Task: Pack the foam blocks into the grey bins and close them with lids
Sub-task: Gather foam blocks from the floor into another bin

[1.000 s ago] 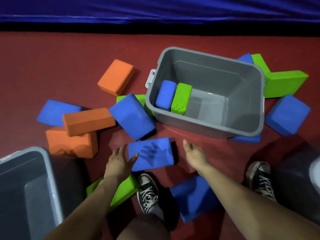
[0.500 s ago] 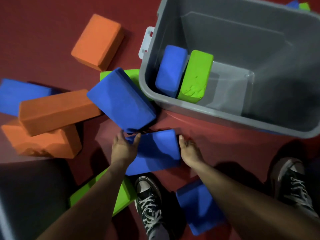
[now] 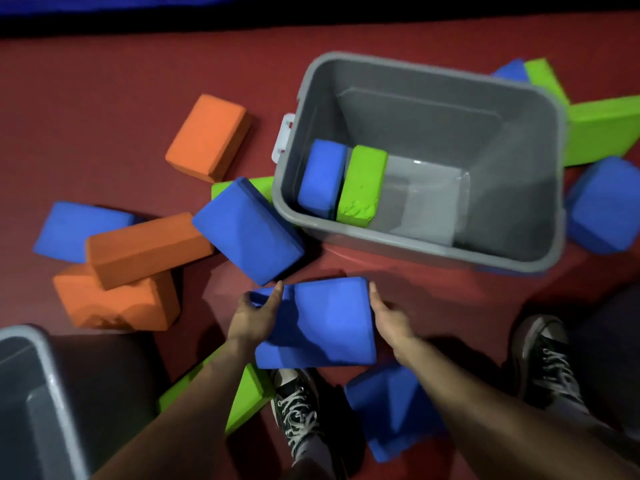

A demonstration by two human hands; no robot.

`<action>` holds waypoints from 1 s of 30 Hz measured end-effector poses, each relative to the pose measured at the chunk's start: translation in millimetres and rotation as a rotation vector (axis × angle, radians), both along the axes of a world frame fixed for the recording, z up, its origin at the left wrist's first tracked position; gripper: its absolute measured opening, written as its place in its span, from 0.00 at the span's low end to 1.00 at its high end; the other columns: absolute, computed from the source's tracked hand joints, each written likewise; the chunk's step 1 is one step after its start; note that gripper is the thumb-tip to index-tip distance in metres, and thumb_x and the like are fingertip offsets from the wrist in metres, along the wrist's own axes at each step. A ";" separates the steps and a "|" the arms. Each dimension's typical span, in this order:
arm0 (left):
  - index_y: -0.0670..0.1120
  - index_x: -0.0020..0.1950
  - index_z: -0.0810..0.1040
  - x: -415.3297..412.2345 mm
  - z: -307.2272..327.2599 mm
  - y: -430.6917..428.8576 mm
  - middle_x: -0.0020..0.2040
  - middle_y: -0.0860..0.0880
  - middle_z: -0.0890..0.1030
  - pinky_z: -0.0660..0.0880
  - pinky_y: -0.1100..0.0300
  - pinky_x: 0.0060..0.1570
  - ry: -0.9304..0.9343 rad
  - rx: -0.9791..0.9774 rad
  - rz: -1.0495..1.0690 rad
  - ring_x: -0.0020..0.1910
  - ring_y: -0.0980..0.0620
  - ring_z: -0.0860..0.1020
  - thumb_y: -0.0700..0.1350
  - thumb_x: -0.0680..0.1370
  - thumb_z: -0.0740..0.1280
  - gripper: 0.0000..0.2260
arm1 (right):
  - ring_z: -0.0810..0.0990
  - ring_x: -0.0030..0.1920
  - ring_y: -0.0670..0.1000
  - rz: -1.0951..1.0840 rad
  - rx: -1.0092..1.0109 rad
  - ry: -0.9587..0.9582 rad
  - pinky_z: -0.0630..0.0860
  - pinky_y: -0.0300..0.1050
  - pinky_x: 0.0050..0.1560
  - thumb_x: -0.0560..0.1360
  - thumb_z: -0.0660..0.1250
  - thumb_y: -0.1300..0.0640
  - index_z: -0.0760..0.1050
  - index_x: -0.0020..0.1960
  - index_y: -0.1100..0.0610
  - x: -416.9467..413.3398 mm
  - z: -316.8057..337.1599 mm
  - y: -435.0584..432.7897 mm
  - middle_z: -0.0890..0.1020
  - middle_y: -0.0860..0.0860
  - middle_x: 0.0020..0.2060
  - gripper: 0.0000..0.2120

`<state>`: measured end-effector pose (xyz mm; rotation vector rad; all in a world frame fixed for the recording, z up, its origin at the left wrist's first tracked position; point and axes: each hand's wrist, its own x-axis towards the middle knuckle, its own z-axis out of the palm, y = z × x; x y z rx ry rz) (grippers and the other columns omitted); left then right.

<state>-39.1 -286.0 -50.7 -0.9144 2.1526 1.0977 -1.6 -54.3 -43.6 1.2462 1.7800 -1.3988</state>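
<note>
Left hand (image 3: 254, 317): grasping the left end of a blue foam block (image 3: 325, 320), with the thumb laid over the top face and the fingers curled round the end. Right hand (image 3: 389, 317): clasping the opposite end, thumb along the upper edge. Its fingers are hidden beneath the block.

The block is a flat rectangular slab with rounded corners and a matte, fine-grained surface. It is held tilted, and its near edge overlaps the toe of the left shoe (image 3: 298, 407), which is black canvas with white laces. The right shoe (image 3: 543, 362) stands well apart.

Just beyond the block stands an open grey bin (image 3: 415, 252) of smooth moulded plastic, rectangular with rounded corners. A white latch (image 3: 285, 136) sits on its left end. Against its left wall a packed blue block (image 3: 322, 178) and a packed green block (image 3: 362, 183) stand on edge, touching. The green one is gouged at its near end.

On the red floor (image 3: 104, 98):
- A leaning blue block (image 3: 249, 233) is propped at the bin's near left corner.
- A lone orange block (image 3: 209, 136) lies flat.
- An upper orange block (image 3: 145, 247) rests across a lower orange block (image 3: 117, 303), which has a chipped top edge.
- A far-left blue block (image 3: 76, 226) lies behind them.
- A near green block (image 3: 249, 393) shows under the left forearm.
- A near blue block (image 3: 391, 407) lies between the shoes.
- A right-hand green block (image 3: 602, 129) and a right-hand blue block (image 3: 602, 209) lie beside the bin's right wall.

A second grey bin (image 3: 34, 393) is partly in view at lower left.
</note>
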 end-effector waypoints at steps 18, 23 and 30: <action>0.50 0.70 0.74 91.2 237.4 149.2 0.67 0.50 0.79 0.76 0.51 0.63 0.140 0.502 -0.255 0.61 0.50 0.80 0.74 0.64 0.72 0.42 | 0.80 0.35 0.55 -0.220 -0.063 0.485 0.80 0.60 0.41 0.68 0.65 0.27 0.78 0.39 0.58 104.7 227.9 47.2 0.83 0.58 0.34 0.32; 0.45 0.56 0.82 101.8 233.4 165.5 0.48 0.48 0.87 0.80 0.61 0.32 0.109 0.618 -0.193 0.42 0.53 0.86 0.56 0.78 0.69 0.16 | 0.84 0.40 0.57 -0.276 -0.256 0.368 0.81 0.50 0.39 0.78 0.53 0.31 0.80 0.47 0.56 101.0 221.2 83.1 0.85 0.56 0.42 0.31; 0.44 0.52 0.82 101.1 155.6 179.6 0.48 0.49 0.86 0.81 0.52 0.48 0.016 0.459 0.006 0.48 0.48 0.84 0.66 0.68 0.73 0.27 | 0.81 0.40 0.54 -0.252 -0.354 0.218 0.77 0.50 0.45 0.80 0.48 0.33 0.79 0.47 0.55 99.8 139.4 104.2 0.83 0.52 0.41 0.31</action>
